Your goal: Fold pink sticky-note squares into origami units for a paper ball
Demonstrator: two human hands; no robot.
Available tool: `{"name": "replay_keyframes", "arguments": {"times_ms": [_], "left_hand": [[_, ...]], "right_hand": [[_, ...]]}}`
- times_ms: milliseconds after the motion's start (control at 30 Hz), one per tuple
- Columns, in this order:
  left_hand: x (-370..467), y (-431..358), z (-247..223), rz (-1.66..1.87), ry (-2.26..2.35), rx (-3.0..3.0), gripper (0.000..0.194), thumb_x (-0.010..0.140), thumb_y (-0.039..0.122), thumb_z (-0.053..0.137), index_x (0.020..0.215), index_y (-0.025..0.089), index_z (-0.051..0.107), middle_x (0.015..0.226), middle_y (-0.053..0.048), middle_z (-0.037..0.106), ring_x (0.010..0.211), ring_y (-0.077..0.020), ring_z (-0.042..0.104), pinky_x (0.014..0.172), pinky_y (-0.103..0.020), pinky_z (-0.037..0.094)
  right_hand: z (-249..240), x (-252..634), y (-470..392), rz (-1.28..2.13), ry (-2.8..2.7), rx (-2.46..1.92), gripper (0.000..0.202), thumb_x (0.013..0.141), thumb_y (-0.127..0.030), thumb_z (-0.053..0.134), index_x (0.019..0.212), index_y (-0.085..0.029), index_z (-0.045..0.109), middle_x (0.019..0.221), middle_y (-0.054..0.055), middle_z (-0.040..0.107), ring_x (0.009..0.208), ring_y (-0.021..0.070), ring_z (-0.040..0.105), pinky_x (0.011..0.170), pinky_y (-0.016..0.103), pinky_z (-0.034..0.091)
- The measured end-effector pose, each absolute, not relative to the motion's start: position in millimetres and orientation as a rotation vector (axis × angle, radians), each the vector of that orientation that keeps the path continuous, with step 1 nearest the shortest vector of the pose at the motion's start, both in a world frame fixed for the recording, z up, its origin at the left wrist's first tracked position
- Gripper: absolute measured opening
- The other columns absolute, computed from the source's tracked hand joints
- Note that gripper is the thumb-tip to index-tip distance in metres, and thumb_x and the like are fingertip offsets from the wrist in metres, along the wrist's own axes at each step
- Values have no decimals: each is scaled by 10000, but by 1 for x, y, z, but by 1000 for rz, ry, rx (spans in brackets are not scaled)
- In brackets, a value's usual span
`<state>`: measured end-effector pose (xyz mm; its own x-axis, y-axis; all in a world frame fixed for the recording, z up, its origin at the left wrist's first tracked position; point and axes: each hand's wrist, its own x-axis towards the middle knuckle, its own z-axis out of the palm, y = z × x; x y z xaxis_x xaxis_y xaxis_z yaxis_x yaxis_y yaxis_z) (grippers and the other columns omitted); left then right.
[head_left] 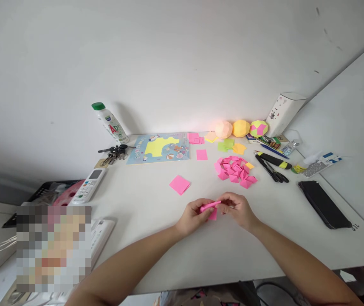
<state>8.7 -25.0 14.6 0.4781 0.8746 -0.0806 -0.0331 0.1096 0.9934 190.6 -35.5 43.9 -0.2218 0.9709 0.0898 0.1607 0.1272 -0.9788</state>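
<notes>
From my screen, my left hand (196,216) and right hand (237,210) both pinch the folded pink paper (210,205), likely light, easily creased, best gripped along its edges.

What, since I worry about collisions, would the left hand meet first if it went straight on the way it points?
Setting aside the pink paper it holds, the left hand would most likely meet the right hand first, though depth is unclear.

On the desk (146,191): bottle (113,127), back left, behind keys (117,151); folded papers (234,169), before three balls (241,128); scissors (275,173), right of papers; pouch (324,205), right of scissors.
</notes>
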Motion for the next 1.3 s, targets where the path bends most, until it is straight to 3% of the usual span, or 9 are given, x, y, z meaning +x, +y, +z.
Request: {"name": "replay_keyframes", "arguments": {"times_ms": [500,1300], "left_hand": [[9,-24,11,821,837,1263,327,759,417,604,943,147,613,770,-41,603,602,-108,494,550,-239,425],[9,-25,15,855,833,1283,288,751,390,617,913,152,606,742,-20,560,595,-99,462,553,-235,406]], "right_hand": [[44,191,-34,1252,-1491,-1057,93,763,-269,663,758,-180,636,677,-14,553,531,100,526,518,238,471],[43,194,-34,1410,-1376,-1079,121,733,-267,682,735,-180,599,616,-32,534,515,98,508,520,242,441]]}}
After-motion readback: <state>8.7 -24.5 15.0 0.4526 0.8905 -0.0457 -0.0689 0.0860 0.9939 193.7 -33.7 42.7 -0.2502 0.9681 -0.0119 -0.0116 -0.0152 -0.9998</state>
